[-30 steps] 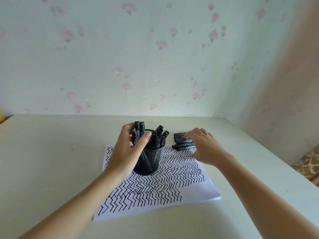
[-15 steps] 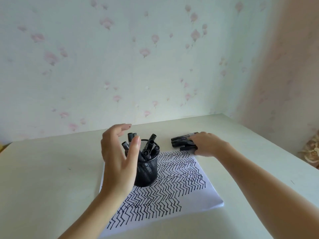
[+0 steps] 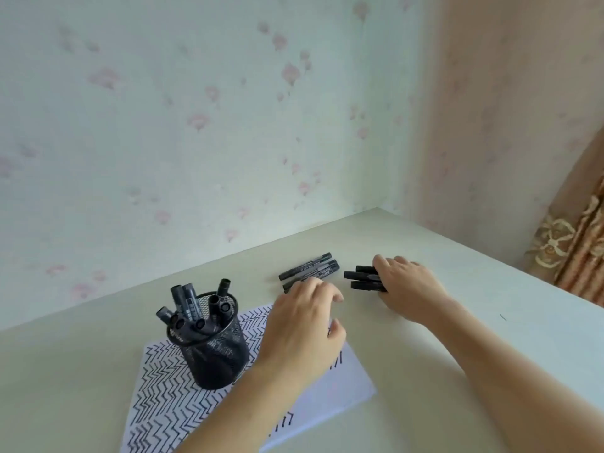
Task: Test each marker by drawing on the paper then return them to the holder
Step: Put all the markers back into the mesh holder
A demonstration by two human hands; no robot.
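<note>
1. Here, a pale table [image 3: 457,243] meets flowered wallpaper [image 3: 196,119].
2. Markers [image 3: 309,271] lie flat beyond the left hand [image 3: 302,325], which is relaxed and holds nothing.
3. The right hand [image 3: 410,289] grasps a marker bundle [image 3: 361,278] pointing left.
4. The holder [image 3: 214,351] stands on the paper [image 3: 163,397], left of both.

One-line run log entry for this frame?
left hand: open, over loose markers | right hand: gripping marker bundle on table | holder: on paper, markers inside

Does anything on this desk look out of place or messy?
Slightly. Two clumps of black markers lie loose on the beige table, outside the black mesh holder: one by the left hand, another under the right hand. Nothing looks spilled or damaged.
</note>
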